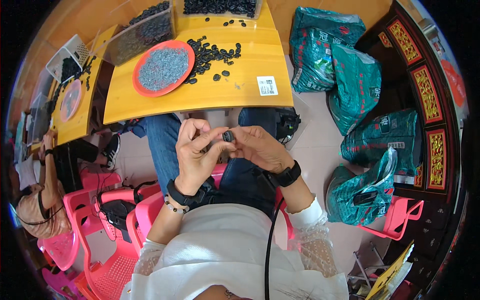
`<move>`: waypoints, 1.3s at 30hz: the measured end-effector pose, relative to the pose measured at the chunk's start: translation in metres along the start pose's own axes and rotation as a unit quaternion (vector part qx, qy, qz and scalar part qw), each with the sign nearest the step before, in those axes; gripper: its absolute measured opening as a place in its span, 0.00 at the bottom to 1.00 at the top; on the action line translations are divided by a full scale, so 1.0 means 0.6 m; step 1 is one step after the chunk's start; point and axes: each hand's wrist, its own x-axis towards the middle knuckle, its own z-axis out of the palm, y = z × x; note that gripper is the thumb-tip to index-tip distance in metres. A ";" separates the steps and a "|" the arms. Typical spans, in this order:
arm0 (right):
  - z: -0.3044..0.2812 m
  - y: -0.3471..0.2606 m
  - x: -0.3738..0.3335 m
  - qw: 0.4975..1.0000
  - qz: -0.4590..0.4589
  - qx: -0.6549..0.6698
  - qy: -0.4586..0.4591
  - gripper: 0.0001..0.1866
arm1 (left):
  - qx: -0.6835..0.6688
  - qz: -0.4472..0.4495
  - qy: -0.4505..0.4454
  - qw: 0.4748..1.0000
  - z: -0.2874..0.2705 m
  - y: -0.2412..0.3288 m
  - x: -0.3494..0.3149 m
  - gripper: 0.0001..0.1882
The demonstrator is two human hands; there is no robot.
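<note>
Between both hands, above my lap, is a small black oval plastic part (228,136). My left hand (194,150) pinches it from the left with thumb and forefinger, the other fingers curled loosely. From the right, my right hand (260,145) closes its fingertips on the same part. Whether a smaller piece is in those fingers is too small to tell. Ahead, on the yellow table (200,102), a red round plate (188,76) holds a heap of small silvery metal pieces. Loose black oval parts (212,55) lie scattered to the right of the plate.
Clear bins of black parts, one at the left (145,42) and one at the back (220,6), stand on the table near a white label card (267,86). Green woven sacks (357,85) sit at the right. Another person (45,205) works at the left beside pink chairs (107,240).
</note>
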 end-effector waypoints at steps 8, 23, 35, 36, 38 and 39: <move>0.044 -0.050 0.009 0.975 -0.035 -0.165 0.147 0.17 | 0.033 0.033 0.039 0.998 -0.023 0.001 0.035 0.18; 0.122 -0.143 0.116 0.913 -0.035 -0.381 0.144 0.09 | -0.104 -0.031 0.077 0.991 -0.052 -0.038 0.105 0.18; 0.130 -0.205 0.335 0.966 -0.027 -0.210 0.145 0.08 | -0.407 -0.265 0.188 0.854 -0.034 -0.133 0.099 0.13; 0.132 -0.219 0.373 0.976 -0.042 -0.177 0.118 0.08 | -0.388 -0.271 0.185 0.861 -0.029 -0.142 0.094 0.13; 0.136 -0.258 0.445 0.990 -0.065 -0.104 0.065 0.11 | -0.373 -0.275 0.179 0.868 -0.022 -0.147 0.088 0.13; 0.140 -0.275 0.477 0.995 -0.069 -0.066 0.037 0.14 | -0.373 -0.277 0.175 0.868 -0.018 -0.146 0.085 0.12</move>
